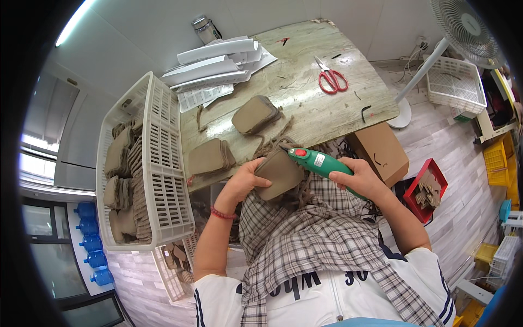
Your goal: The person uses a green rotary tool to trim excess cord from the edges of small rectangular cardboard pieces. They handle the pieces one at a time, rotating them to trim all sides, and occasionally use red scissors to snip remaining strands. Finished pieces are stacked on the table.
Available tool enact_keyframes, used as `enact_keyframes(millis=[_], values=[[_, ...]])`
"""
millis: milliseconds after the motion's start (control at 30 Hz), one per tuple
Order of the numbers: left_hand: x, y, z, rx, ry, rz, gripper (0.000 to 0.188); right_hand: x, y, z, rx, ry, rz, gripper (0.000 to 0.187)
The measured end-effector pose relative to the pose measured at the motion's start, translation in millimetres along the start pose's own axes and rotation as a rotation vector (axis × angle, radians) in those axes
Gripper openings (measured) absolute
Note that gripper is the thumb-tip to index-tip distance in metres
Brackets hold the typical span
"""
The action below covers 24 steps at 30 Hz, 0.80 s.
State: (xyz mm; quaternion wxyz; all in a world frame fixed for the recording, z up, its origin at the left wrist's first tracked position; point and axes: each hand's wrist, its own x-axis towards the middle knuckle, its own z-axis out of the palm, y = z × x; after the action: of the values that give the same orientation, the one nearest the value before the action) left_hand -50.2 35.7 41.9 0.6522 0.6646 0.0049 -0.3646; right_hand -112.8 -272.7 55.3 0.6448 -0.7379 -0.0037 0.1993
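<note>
My left hand (242,182) grips the left edge of a khaki rounded fabric piece (280,177), held over my lap at the table's near edge. My right hand (360,177) is wrapped round green electric scissors (320,162) with a red button. Their dark tip lies at the fabric piece's upper edge; whether it touches is hard to tell. Loose khaki trimmings (268,146) hang about the piece, partly hidden by it. On the table close by are two stacks of similar pieces, one nearer (207,158) and one farther (255,115).
A white plastic crate (166,163) full of khaki pieces stands left of the worktable (294,71). Papers (215,65), a flask (205,28) and red-handled scissors (331,80) lie farther back. At right are a cardboard box (381,152), a red tray (419,180) and a standing fan (463,32).
</note>
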Motion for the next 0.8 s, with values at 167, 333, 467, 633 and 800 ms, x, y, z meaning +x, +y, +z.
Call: enact_keyframes(millis=[167,333,467,633,800], values=[[-4.7,7.5,-18.8,0.186,-0.003,-0.025,0.047,-2.1,3.7,-8.1,-0.014,-0.083,0.044,0.029],[-4.3,9.8,-27.7,-0.002,0.184,0.094,0.030,-6.3,9.2,-13.2,-0.006,-0.086,0.070,0.026],[1.1,1.6,-28.7,-0.157,0.237,0.201,0.021,-6.5,11.5,-11.1,-0.021,-0.109,0.061,0.026],[3.2,-2.2,-20.3,-0.160,0.261,0.249,0.019,-8.5,7.8,-8.4,-0.041,-0.092,0.057,0.026],[4.6,-4.6,-12.6,-0.127,0.255,0.249,0.020,-7.5,12.6,-5.6,-0.151,-0.044,0.017,0.039]])
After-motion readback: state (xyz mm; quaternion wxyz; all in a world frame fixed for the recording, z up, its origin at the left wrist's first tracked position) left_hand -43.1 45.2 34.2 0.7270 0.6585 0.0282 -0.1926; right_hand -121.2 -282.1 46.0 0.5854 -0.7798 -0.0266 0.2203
